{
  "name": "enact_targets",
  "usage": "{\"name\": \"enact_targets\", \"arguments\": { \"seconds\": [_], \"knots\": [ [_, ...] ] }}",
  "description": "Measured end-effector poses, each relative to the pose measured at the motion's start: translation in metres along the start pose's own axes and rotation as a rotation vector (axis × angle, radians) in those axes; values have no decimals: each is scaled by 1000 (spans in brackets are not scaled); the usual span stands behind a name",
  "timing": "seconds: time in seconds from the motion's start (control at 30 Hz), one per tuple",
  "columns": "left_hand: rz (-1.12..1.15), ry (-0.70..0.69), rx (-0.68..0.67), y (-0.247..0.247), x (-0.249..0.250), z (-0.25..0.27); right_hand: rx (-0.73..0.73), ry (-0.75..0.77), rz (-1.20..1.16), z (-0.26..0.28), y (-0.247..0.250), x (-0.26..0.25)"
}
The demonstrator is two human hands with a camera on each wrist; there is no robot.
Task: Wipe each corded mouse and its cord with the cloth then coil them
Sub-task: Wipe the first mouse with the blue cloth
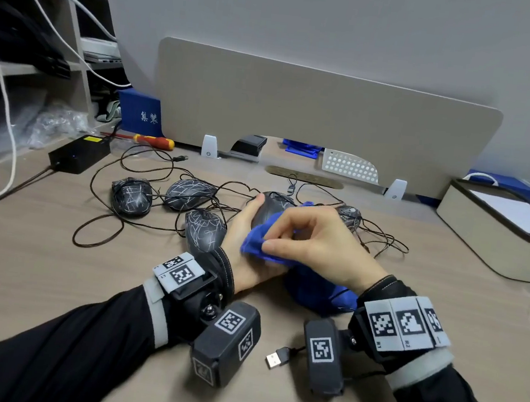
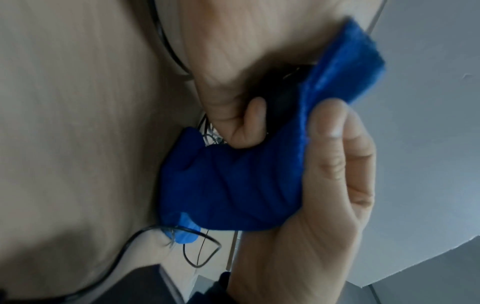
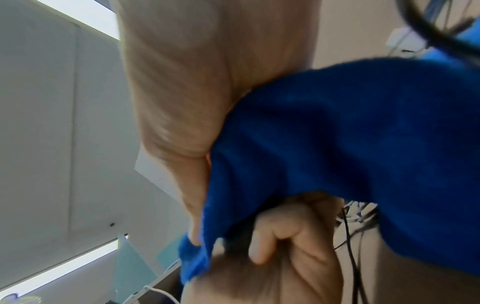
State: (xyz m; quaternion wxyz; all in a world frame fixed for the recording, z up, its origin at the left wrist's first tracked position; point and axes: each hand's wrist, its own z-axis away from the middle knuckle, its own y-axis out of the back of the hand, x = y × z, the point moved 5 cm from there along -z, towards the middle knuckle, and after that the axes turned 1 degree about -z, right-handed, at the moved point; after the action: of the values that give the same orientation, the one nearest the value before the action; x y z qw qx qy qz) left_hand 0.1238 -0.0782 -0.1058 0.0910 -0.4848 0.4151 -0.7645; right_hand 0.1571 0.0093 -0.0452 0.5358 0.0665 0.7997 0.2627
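Over the tabletop [image 1: 50,275] the left hand [image 1: 247,232] curls round a dark mouse [image 1: 271,209], held up off the surface, while the right hand [image 1: 315,239] pinches a blue cloth [image 1: 256,239] against its side, three more mice [image 1: 132,197] and tangled cords [image 1: 103,215] lying just behind.

At the far left of my desk, a blue box [image 1: 138,113] carries two white Chinese characters on its front, 集装. The square black-and-white coded markers on the bands [image 1: 178,270] around my wrists have tiny labels under them, too small for me to read. A yellow sticker sits on the black power brick [image 1: 79,153] at the left, its print illegible.
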Motion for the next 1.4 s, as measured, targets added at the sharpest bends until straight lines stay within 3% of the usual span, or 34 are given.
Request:
{"name": "enact_targets", "arguments": {
  "seconds": [0.13,0.17,0.27,0.4,0.47,0.67,0.73,0.9,1.0,1.1,1.17,1.27,1.4],
  "knots": [
    [-77,75,-96,-10,-9,2,431,7,56,-2,36,14],
    [-84,88,-116,-11,-12,2,482,1,67,-1,42,17],
    [-69,68,-114,-11,-12,0,393,20,45,-1,35,14],
    [-79,-54,-31,0,-5,-7,55,36,9,0,5,-5],
    [-69,-42,-16,1,-5,-7,47,19,5,1,7,-4],
    [4,39,0,0,-7,-4,308,-15,173,-3,24,11],
    [-6,25,2,1,-6,-4,261,-10,177,-2,23,8],
    [68,-89,13,4,-3,-4,-37,18,135,2,-2,-7],
    [52,-51,3,1,-2,-2,53,-11,88,-2,4,-1],
    [-11,6,-34,-5,-5,0,327,-54,147,-2,31,15],
    [4,26,-87,-9,-7,1,433,-137,187,0,42,27],
    [-10,-5,-86,-7,-6,-2,461,-203,167,1,44,35],
    [-9,-35,-86,-8,-4,0,467,-146,106,1,43,27]
  ]
}}
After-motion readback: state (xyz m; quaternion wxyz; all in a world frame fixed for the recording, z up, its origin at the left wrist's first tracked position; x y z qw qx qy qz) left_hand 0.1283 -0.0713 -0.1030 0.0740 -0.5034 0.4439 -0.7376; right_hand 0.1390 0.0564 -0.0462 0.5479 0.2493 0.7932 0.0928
